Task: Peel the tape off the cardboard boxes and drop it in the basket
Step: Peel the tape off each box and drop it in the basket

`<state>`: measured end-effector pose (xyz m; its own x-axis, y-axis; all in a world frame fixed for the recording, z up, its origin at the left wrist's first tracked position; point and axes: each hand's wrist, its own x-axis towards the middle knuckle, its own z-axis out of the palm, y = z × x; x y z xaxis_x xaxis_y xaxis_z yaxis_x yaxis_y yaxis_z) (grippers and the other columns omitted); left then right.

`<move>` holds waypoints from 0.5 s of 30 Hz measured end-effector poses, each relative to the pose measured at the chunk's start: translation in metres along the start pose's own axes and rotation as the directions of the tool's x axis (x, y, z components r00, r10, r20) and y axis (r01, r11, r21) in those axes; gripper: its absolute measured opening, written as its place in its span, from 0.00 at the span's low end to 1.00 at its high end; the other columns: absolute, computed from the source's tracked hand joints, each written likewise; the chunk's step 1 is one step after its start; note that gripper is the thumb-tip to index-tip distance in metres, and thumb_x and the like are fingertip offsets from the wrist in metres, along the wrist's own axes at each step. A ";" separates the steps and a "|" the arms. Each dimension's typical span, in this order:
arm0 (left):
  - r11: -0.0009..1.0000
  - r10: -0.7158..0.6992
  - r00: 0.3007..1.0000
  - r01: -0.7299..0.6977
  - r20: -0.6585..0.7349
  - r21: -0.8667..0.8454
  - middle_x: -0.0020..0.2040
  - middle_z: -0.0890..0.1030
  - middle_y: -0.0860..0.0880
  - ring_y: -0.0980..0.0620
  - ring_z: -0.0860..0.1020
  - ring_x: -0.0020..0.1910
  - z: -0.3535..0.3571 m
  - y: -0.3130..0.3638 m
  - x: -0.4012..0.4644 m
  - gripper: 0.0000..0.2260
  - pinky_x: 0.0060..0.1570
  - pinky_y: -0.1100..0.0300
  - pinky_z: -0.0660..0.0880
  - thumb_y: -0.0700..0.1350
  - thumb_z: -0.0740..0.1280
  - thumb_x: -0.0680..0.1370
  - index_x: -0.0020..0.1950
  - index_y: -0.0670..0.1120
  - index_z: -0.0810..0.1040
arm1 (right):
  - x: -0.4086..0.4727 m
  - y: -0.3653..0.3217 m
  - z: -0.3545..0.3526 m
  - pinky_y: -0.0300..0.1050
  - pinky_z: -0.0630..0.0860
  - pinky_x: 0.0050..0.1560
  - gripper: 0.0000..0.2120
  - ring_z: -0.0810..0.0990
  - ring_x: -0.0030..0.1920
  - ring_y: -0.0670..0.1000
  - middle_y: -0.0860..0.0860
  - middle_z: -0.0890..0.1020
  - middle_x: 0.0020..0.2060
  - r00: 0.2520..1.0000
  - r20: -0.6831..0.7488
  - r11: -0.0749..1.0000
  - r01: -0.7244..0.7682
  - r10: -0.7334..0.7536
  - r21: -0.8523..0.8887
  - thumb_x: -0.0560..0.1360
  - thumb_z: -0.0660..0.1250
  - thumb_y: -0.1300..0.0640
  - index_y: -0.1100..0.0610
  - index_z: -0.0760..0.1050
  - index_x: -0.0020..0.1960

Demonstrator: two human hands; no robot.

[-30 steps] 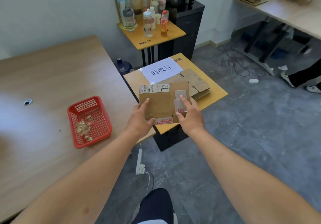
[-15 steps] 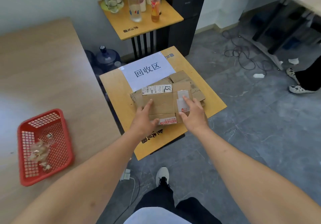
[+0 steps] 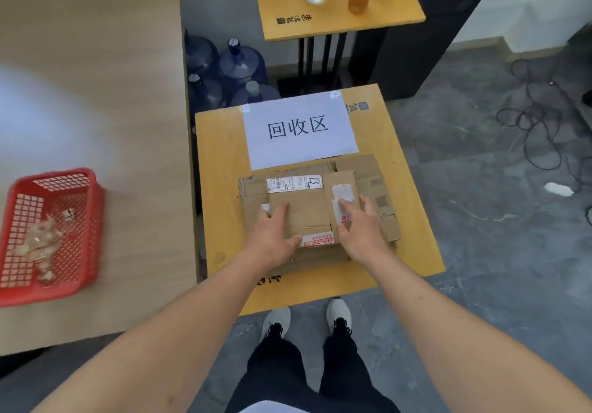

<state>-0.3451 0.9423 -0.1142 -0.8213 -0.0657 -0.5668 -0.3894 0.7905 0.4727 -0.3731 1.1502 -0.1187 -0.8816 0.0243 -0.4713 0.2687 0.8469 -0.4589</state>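
Observation:
A flattened cardboard box (image 3: 304,210) with white labels lies on top of other flattened boxes (image 3: 374,185) on a small yellow table (image 3: 221,188). My left hand (image 3: 272,236) rests flat on its near left part, fingers straight, thumb along the near edge. My right hand (image 3: 358,230) lies flat on its right part, fingertips on a white label (image 3: 342,196). A red basket (image 3: 93,220) holding crumpled clear tape (image 3: 41,246) sits on the big wooden table (image 3: 96,92) to the left.
A white paper sign (image 3: 301,129) is taped to the far half of the yellow table. Blue water jugs (image 3: 240,63) stand behind it. A second yellow table (image 3: 339,18) with bottles lies farther back. Cables (image 3: 538,124) trail on the floor right.
The box went from held in the air to lying flat on the stack under both hands. The view swung down and right, so the basket slid to the left.

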 end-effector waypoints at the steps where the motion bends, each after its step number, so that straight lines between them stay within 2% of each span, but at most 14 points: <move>1: 0.999 -0.027 0.999 0.027 -0.018 0.026 0.69 0.66 0.43 0.42 0.72 0.65 0.005 0.003 0.002 0.38 0.63 0.49 0.75 0.60 0.70 0.77 0.81 0.60 0.53 | 0.007 0.003 -0.001 0.56 0.66 0.75 0.28 0.59 0.79 0.57 0.50 0.54 0.81 1.000 0.024 1.000 0.013 -0.013 -0.012 0.81 0.66 0.54 0.42 0.64 0.79; 3: 0.990 -0.090 0.995 0.095 -0.048 0.101 0.68 0.66 0.41 0.40 0.70 0.66 0.014 0.008 0.006 0.37 0.64 0.46 0.74 0.63 0.70 0.75 0.80 0.60 0.56 | 0.019 0.008 -0.003 0.56 0.68 0.74 0.27 0.59 0.78 0.57 0.51 0.56 0.80 0.998 0.056 0.998 0.030 -0.027 -0.054 0.81 0.66 0.53 0.41 0.65 0.78; 5: 0.969 -0.136 0.987 0.150 -0.083 0.195 0.72 0.64 0.40 0.39 0.67 0.68 0.022 0.015 0.009 0.34 0.64 0.46 0.73 0.65 0.69 0.75 0.77 0.58 0.60 | 0.029 0.010 -0.004 0.55 0.68 0.72 0.22 0.61 0.75 0.58 0.53 0.60 0.78 0.997 0.064 0.980 0.056 -0.045 -0.192 0.81 0.65 0.50 0.41 0.69 0.74; 6: 0.960 -0.119 0.986 0.144 -0.115 0.241 0.74 0.62 0.39 0.39 0.65 0.70 0.025 0.019 0.010 0.32 0.64 0.47 0.72 0.63 0.70 0.76 0.76 0.57 0.63 | 0.034 0.010 -0.005 0.54 0.68 0.71 0.19 0.63 0.73 0.59 0.54 0.61 0.77 0.995 0.060 0.955 0.091 -0.077 -0.282 0.81 0.65 0.49 0.43 0.71 0.72; 8: 0.944 0.003 0.989 0.046 -0.150 0.327 0.79 0.56 0.40 0.39 0.60 0.76 0.033 0.025 0.012 0.31 0.66 0.47 0.71 0.57 0.73 0.77 0.76 0.53 0.65 | 0.040 0.009 -0.007 0.52 0.69 0.68 0.16 0.66 0.70 0.59 0.57 0.64 0.76 0.977 0.060 0.891 0.210 -0.204 -0.402 0.80 0.67 0.49 0.48 0.74 0.67; 9: 0.931 0.081 0.988 -0.029 -0.131 0.363 0.81 0.53 0.42 0.40 0.57 0.79 0.038 0.026 0.014 0.31 0.68 0.48 0.71 0.52 0.73 0.77 0.77 0.52 0.65 | 0.042 0.009 -0.006 0.52 0.71 0.65 0.17 0.68 0.69 0.59 0.57 0.64 0.75 0.957 0.081 0.859 0.286 -0.278 -0.424 0.79 0.69 0.52 0.50 0.74 0.67; 11: 0.921 0.167 0.982 -0.123 -0.089 0.369 0.83 0.52 0.45 0.43 0.54 0.81 0.048 0.029 0.017 0.32 0.72 0.49 0.68 0.45 0.71 0.79 0.80 0.53 0.63 | 0.043 0.008 -0.002 0.53 0.76 0.60 0.26 0.69 0.70 0.59 0.57 0.64 0.76 0.901 0.170 0.795 0.431 -0.398 -0.426 0.77 0.70 0.60 0.50 0.69 0.73; 13: 0.939 0.157 0.982 -0.117 -0.103 0.322 0.83 0.51 0.47 0.44 0.53 0.82 0.056 0.030 0.021 0.28 0.73 0.49 0.68 0.44 0.68 0.81 0.80 0.54 0.64 | 0.043 0.008 0.004 0.53 0.78 0.58 0.31 0.67 0.72 0.59 0.57 0.64 0.76 0.871 0.230 0.767 0.491 -0.434 -0.412 0.76 0.69 0.64 0.47 0.67 0.76; 15: 0.939 0.160 0.978 -0.109 -0.132 0.325 0.83 0.53 0.47 0.44 0.54 0.81 0.061 0.029 0.025 0.26 0.72 0.49 0.69 0.47 0.66 0.82 0.80 0.55 0.65 | 0.043 0.007 0.006 0.54 0.78 0.57 0.29 0.63 0.74 0.58 0.56 0.64 0.76 0.872 0.235 0.773 0.490 -0.429 -0.404 0.77 0.68 0.64 0.47 0.68 0.75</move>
<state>-0.3519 1.0002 -0.1559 -0.9206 -0.0184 -0.3900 -0.1404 0.9477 0.2867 -0.4065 1.1541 -0.1465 -0.7927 -0.4675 -0.3912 -0.3809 0.8809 -0.2809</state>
